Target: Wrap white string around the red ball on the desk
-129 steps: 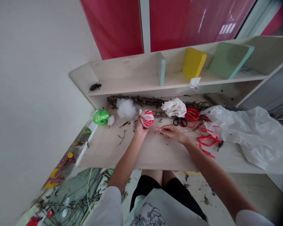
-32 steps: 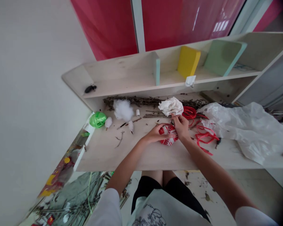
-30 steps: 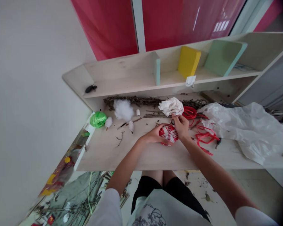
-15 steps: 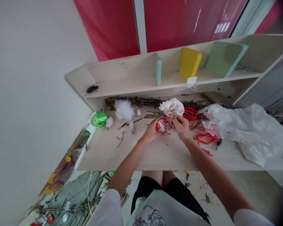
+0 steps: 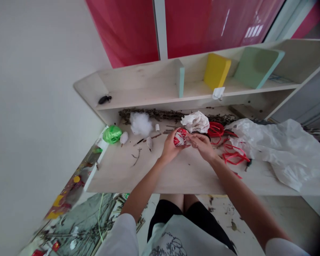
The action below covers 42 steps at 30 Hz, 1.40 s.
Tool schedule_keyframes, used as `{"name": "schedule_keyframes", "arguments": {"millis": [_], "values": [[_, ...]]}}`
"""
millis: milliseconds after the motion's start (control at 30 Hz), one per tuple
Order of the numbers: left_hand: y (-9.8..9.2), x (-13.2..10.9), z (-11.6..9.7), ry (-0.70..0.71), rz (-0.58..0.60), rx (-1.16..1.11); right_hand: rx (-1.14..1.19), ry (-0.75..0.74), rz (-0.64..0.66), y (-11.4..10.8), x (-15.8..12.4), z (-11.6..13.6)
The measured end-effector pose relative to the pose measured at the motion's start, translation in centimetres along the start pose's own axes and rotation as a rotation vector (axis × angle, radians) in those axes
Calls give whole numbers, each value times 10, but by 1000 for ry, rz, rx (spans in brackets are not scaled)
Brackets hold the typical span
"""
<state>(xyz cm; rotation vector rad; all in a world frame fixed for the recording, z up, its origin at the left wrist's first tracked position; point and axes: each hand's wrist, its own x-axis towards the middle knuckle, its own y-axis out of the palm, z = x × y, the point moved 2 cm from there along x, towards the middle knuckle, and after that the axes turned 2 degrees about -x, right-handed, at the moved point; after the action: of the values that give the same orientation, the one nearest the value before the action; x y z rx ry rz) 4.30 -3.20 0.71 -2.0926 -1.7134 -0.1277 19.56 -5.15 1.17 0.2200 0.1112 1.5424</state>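
My left hand [image 5: 170, 148] is wrapped round a red and white ball [image 5: 179, 137] of ribbon, held just above the pale wooden desk [image 5: 138, 174]. My right hand [image 5: 202, 145] meets it from the right, its fingertips pinched at the ball's side. What those fingertips pinch is too small to make out. A crumpled white paper wad [image 5: 196, 122] lies just behind the hands. Loose red ribbon [image 5: 233, 154] trails on the desk to the right of my right wrist.
White stuffing [image 5: 140, 123] and a green ribbon ball [image 5: 112, 134] sit at the back left. A coil of red ribbon [image 5: 216, 128] and a big white plastic sheet [image 5: 280, 149] lie at the right. Dry twigs [image 5: 160, 114] line the back under a shelf with a yellow block [image 5: 216, 71].
The ball went from my left hand at the back down onto the desk under both hands. It has since risen and shifted left, with both hands still on it.
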Motion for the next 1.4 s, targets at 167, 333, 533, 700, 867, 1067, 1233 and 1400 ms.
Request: {"name": "schedule_keyframes", "arguments": {"millis": [167,333,533,700,867,1067,1233,1400], "values": [[-2,2,2,-139,-64,-269,-63,-1,-10,1,-1,3],[-1,5,6,-229,-90,-398,-59,15,3,0,0,-1],[-1,6,6,-322,-127,-544,102,75,48,-1,1,2],[-1,7,9,-304,-182,-562,127,109,150,-1,0,2],[-4,10,11,-338,-238,-540,102,201,294,4,-4,-5],[-6,10,10,-376,-295,-604,-27,201,325,10,-9,-3],[-8,10,7,-450,-315,-673,-90,189,319,9,-9,-5],[-16,14,6,-554,-291,-761,-109,148,317,7,-8,-5]]}}
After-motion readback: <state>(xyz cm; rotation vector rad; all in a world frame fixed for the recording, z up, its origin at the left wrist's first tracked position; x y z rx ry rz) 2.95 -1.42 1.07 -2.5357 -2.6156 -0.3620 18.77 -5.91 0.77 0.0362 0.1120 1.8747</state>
